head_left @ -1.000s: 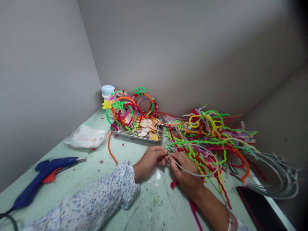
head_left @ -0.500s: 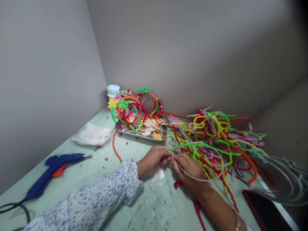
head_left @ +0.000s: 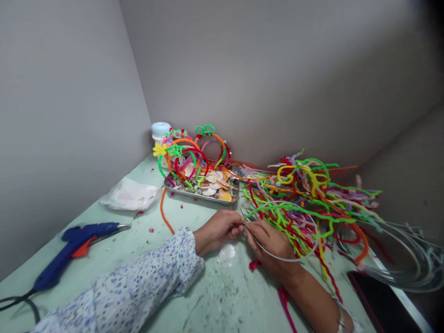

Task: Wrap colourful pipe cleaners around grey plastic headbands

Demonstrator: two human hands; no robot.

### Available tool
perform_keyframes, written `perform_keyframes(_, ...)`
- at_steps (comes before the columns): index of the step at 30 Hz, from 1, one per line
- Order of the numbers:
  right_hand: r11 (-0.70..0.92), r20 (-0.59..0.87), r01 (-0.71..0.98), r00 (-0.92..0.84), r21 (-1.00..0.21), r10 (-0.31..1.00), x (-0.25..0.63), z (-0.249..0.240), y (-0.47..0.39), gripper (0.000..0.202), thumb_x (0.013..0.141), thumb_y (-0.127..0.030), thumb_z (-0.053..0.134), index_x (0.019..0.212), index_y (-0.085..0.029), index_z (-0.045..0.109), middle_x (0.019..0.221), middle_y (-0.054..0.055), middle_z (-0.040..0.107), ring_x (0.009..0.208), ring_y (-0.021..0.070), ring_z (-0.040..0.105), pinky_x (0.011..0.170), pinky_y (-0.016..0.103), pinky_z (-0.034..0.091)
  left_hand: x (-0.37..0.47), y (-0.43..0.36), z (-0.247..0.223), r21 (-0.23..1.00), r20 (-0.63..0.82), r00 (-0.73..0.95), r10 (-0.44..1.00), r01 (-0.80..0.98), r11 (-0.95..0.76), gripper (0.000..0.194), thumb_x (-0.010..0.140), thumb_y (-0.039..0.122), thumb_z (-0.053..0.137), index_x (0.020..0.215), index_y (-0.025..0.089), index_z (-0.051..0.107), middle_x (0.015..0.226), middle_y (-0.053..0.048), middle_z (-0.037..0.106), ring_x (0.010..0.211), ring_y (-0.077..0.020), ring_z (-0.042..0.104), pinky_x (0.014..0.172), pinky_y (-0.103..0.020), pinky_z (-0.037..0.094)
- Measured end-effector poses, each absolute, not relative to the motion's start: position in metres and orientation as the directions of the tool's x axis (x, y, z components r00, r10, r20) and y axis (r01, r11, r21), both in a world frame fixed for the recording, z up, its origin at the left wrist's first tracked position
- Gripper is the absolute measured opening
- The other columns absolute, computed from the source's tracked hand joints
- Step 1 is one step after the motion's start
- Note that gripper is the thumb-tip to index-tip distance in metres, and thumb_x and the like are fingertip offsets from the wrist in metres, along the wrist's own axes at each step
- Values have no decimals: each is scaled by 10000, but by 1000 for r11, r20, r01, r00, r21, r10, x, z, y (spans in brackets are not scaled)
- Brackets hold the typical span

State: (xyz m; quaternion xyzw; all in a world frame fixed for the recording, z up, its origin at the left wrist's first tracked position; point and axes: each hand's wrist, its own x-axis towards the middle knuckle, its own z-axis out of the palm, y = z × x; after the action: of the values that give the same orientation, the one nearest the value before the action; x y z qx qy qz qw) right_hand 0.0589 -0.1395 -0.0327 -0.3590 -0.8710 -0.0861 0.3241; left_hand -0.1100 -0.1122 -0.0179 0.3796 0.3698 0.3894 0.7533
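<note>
My left hand point(head_left: 224, 227) and my right hand point(head_left: 272, 243) meet fingertip to fingertip above the middle of the table. Both are pinched on one end of a thin silvery-white hoop point(head_left: 316, 240), which curves out over my right hand. From the same pinch point a green fuzzy stem point(head_left: 287, 208) runs off to the right, above the hoop. The exact grip between the fingertips is too small to make out.
Beyond my hands, a metal tray point(head_left: 204, 198) holds shells and decorated hoops point(head_left: 208, 162). A blue glue gun point(head_left: 74, 245) and plastic bag point(head_left: 131, 195) lie left. Right are piled fuzzy stems point(head_left: 301, 185), bare hoops point(head_left: 409, 273) and a phone point(head_left: 381, 300).
The whole view has shifted slightly, so things appear a little further left. Both hands keep their pinch, and the green stem lies slightly straighter over the hoop.
</note>
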Motion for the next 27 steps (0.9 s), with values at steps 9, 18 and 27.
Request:
perform_keyframes(9, 751, 619, 655, -557, -83, 554, 61, -30, -140, 181, 903, -151, 509, 1055, -153, 607, 899, 67, 647, 765, 162, 633, 681, 273, 498, -114, -112, -16, 867, -275, 454, 848, -265, 423, 99, 614, 174, 547, 536, 133, 502, 450, 51, 410, 384, -28, 264, 405, -206, 131)
perform_keyframes(18, 718, 661, 579, -368, -387, 654, 58, -25, -140, 142, 863, -223, 575, 996, -180, 595, 837, 48, 648, 747, 165, 621, 677, 286, 504, -109, -116, -16, 839, -230, 383, 895, -387, 381, 106, 661, 191, 575, 600, 114, 533, 571, 21, 495, 414, -16, 350, 417, -187, 183)
perform_keyframes(27, 633, 612, 586, -272, -506, 742, 56, -23, -142, 160, 905, -214, 487, 801, -188, 606, 711, 20, 620, 669, 146, 594, 650, 268, 456, -105, -118, -19, 861, -198, 283, 938, -407, 304, 121, 696, 221, 625, 701, 122, 556, 603, 16, 554, 444, -33, 417, 444, -181, 253)
